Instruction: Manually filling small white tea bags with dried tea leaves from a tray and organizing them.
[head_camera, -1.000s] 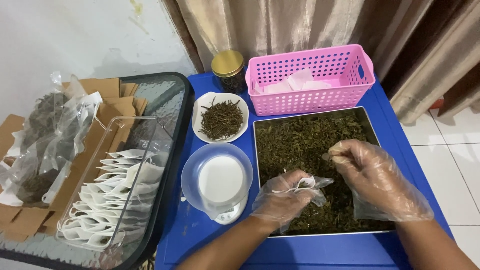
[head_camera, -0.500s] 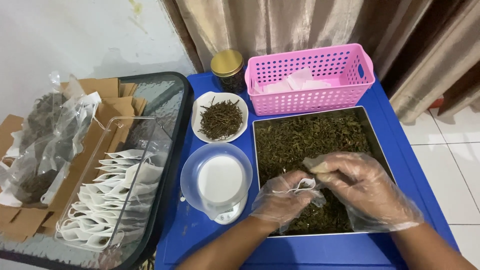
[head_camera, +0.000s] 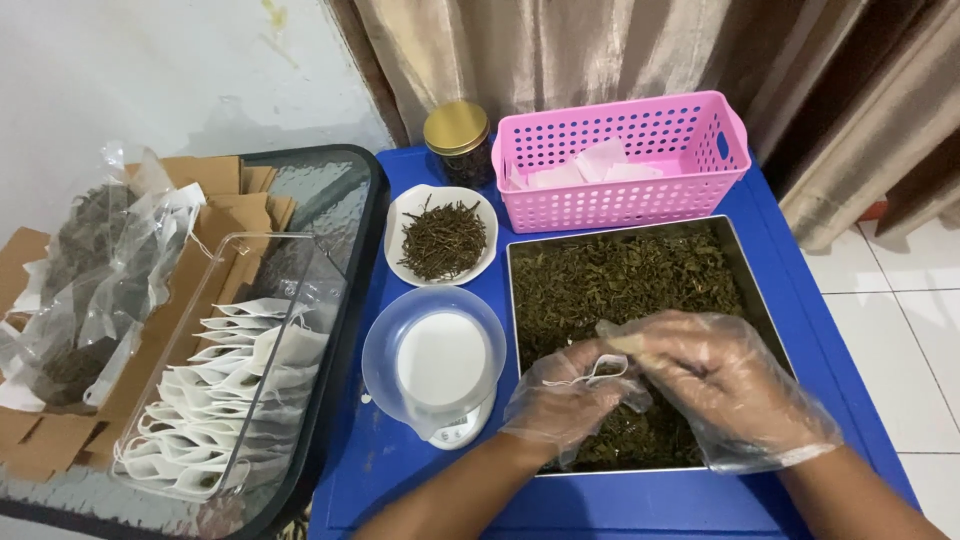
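Both my hands wear thin clear plastic gloves and hover over a metal tray (head_camera: 745, 262) filled with dried green tea leaves (head_camera: 620, 280). My left hand (head_camera: 565, 398) holds a small white filter bag (head_camera: 600, 372) with its mouth up. My right hand (head_camera: 720, 385) has its fingertips pinched on a bit of leaves right at the bag's mouth, touching my left hand.
On the blue table (head_camera: 380, 460): a clear bowl on a small white scale (head_camera: 440, 365), a white dish of dark twigs (head_camera: 442, 238), a gold-lidded jar (head_camera: 458, 140), a pink basket (head_camera: 625, 160) with white bags. At left, a clear tray of filled bags (head_camera: 225, 400), brown packets, plastic bags.
My right hand has come down and left from above the tray's middle to the mouth of the bag in my left hand. My left hand has stayed put.
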